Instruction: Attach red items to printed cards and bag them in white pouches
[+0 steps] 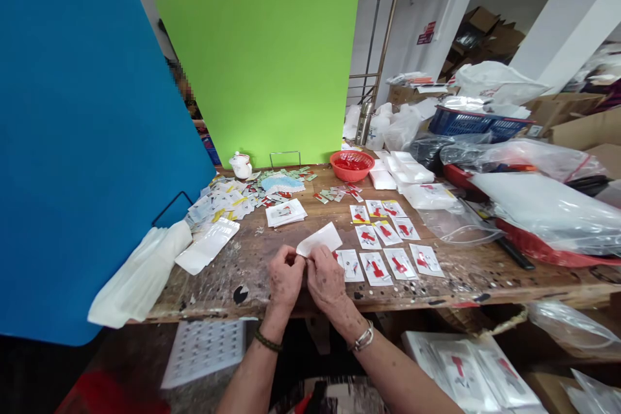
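Note:
Between my two hands is a small white packet (320,239), tilted up above the table's front part. My left hand (285,277) pinches its near left corner with thumb and curled fingers. On its near edge, my right hand (328,278) grips with bent fingers. Whether the packet has anything inside cannot be seen. Just right of my right hand lie rows of small white cards (378,268) with red pieces on them. A short stack of printed cards (286,212) rests beyond my hands.
A red basket (352,166) with red pieces stands at the back. Loose printed slips (223,200) and a white cloth (140,272) lie left. Green (262,71) and blue (87,142) panels rise behind and left. Plastic bags (548,207) crowd the right, near a black-handled tool (515,252).

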Demonstrator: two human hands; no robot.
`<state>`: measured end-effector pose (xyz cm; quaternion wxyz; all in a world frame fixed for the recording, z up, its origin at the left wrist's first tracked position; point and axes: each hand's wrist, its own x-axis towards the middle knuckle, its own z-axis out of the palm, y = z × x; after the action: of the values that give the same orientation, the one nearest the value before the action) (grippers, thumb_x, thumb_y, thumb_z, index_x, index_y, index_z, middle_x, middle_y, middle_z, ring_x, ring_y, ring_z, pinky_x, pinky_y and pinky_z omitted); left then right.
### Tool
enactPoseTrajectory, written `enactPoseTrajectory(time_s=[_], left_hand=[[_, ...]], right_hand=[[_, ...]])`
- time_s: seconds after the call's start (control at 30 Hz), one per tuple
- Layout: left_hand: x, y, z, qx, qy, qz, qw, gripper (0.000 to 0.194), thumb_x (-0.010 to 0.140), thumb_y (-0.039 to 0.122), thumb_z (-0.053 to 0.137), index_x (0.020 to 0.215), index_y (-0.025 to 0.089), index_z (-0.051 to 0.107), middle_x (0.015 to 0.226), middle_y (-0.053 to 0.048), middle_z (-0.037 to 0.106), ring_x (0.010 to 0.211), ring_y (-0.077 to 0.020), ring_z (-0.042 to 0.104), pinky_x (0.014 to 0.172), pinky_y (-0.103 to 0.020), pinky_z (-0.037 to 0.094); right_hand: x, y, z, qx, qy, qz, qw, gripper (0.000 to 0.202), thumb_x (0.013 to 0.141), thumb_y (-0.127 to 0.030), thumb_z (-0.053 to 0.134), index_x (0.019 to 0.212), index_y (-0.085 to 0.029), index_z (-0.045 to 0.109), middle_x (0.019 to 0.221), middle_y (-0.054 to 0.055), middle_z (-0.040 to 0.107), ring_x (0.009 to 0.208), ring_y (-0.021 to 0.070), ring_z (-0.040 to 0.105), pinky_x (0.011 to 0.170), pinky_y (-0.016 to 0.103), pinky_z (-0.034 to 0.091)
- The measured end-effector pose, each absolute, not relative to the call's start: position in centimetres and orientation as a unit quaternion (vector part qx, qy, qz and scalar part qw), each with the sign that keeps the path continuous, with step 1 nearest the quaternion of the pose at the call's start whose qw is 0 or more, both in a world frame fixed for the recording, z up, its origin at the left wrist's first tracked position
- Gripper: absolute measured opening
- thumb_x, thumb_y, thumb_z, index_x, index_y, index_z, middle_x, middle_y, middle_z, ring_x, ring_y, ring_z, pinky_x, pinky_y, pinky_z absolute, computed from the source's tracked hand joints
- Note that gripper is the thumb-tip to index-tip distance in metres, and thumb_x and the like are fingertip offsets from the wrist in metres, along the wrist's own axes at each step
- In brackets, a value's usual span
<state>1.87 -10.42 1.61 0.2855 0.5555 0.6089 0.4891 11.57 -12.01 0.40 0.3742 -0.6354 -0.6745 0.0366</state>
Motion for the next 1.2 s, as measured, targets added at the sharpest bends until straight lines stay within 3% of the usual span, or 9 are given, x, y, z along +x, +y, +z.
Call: enactPoseTrajectory(time_s=[0.1, 0.17, 0.43, 0.63, 0.8, 0.9, 1.0, 1.1, 1.2], left_hand=[[1.6, -10.1, 1.0, 0.518, 0.560, 0.520, 0.384, 0.012, 0.070, 0.028, 0.059, 0.074, 0.019, 0.065, 0.069, 0.000, 0.067, 0.063, -0.0137, 0.058, 0.062, -0.022, 0.043], [1.5, -9.9, 1.0, 0.520, 0.558, 0.515, 0.392, 0.015, 0.071, 0.030, 0.059, 0.075, 0.018, 0.067, 0.070, -0.001, 0.068, 0.064, -0.0141, 0.058, 0.062, -0.023, 0.043], [2.4, -10.0, 1.3, 0.589, 0.639, 0.437, 0.233, 0.010, 0.072, 0.022, 0.055, 0.066, 0.020, 0.063, 0.063, 0.001, 0.064, 0.061, -0.0138, 0.056, 0.062, -0.024, 0.039], [2.7, -9.7, 1.2, 0.586, 0.660, 0.418, 0.216, 0.007, 0.071, 0.021, 0.055, 0.067, 0.020, 0.061, 0.063, 0.000, 0.064, 0.060, -0.0144, 0.057, 0.062, -0.025, 0.038], [3.0, -10.7, 2.1, 0.647, 0.625, 0.401, 0.173, 0.015, 0.076, 0.021, 0.052, 0.062, 0.020, 0.058, 0.061, -0.001, 0.063, 0.058, -0.0139, 0.055, 0.060, -0.025, 0.037], [2.8, -11.5, 2.6, 0.662, 0.607, 0.401, 0.178, 0.013, 0.072, 0.016, 0.054, 0.061, 0.019, 0.058, 0.059, 0.000, 0.061, 0.058, -0.0138, 0.055, 0.061, -0.025, 0.039], [2.3, -11.7, 2.9, 0.615, 0.581, 0.444, 0.295, 0.004, 0.071, 0.022, 0.061, 0.071, 0.018, 0.063, 0.061, 0.000, 0.061, 0.058, -0.0132, 0.056, 0.061, -0.025, 0.043], [1.9, -11.0, 2.8, 0.421, 0.568, 0.566, 0.424, 0.035, 0.066, 0.034, 0.073, 0.095, 0.019, 0.063, 0.079, -0.001, 0.064, 0.062, -0.0125, 0.059, 0.057, -0.025, 0.049], [1.3, -9.9, 2.8, 0.270, 0.508, 0.613, 0.542, 0.051, 0.055, 0.032, 0.082, 0.098, 0.017, 0.060, 0.088, -0.004, 0.066, 0.067, -0.0147, 0.063, 0.058, -0.028, 0.053]], right_hand=[[11.6, -11.8, 0.5, -0.617, -0.689, 0.054, 0.376, 0.018, 0.087, -0.011, 0.042, 0.078, -0.020, 0.055, 0.083, 0.004, 0.059, 0.078, 0.0174, 0.053, 0.067, 0.026, 0.036], [11.6, -11.5, 0.3, -0.612, -0.694, 0.064, 0.373, 0.017, 0.087, -0.010, 0.042, 0.079, -0.019, 0.054, 0.082, 0.004, 0.059, 0.079, 0.0178, 0.053, 0.069, 0.026, 0.037], [11.2, -11.0, -1.4, -0.632, -0.679, 0.041, 0.372, 0.014, 0.085, -0.011, 0.040, 0.078, -0.019, 0.049, 0.072, 0.004, 0.056, 0.065, 0.0174, 0.050, 0.060, 0.027, 0.036], [11.7, -11.3, -1.4, -0.628, -0.666, -0.019, 0.403, 0.018, 0.084, -0.007, 0.036, 0.079, -0.019, 0.049, 0.075, 0.006, 0.056, 0.070, 0.0203, 0.050, 0.064, 0.030, 0.040], [12.0, -11.1, -0.8, -0.614, -0.679, -0.001, 0.402, 0.024, 0.083, -0.006, 0.040, 0.098, -0.018, 0.053, 0.090, 0.009, 0.060, 0.084, 0.0224, 0.052, 0.072, 0.032, 0.043], [12.7, -10.5, -0.4, -0.594, -0.676, 0.050, 0.433, 0.032, 0.079, -0.003, 0.039, 0.103, -0.018, 0.055, 0.091, 0.008, 0.060, 0.085, 0.0212, 0.053, 0.075, 0.032, 0.045], [13.7, -9.7, 0.3, -0.569, -0.627, 0.127, 0.517, 0.028, 0.076, -0.006, 0.040, 0.094, -0.019, 0.058, 0.090, 0.007, 0.060, 0.086, 0.0200, 0.055, 0.077, 0.033, 0.047], [14.1, -9.4, 1.2, -0.541, -0.517, 0.311, 0.585, 0.011, 0.077, -0.021, 0.048, 0.084, -0.020, 0.056, 0.077, 0.002, 0.057, 0.070, 0.0170, 0.055, 0.062, 0.030, 0.050], [13.8, -9.7, 1.7, -0.470, -0.415, 0.526, 0.574, 0.021, 0.071, -0.038, 0.060, 0.081, -0.020, 0.055, 0.066, -0.003, 0.055, 0.051, 0.0129, 0.050, 0.042, 0.025, 0.045]])
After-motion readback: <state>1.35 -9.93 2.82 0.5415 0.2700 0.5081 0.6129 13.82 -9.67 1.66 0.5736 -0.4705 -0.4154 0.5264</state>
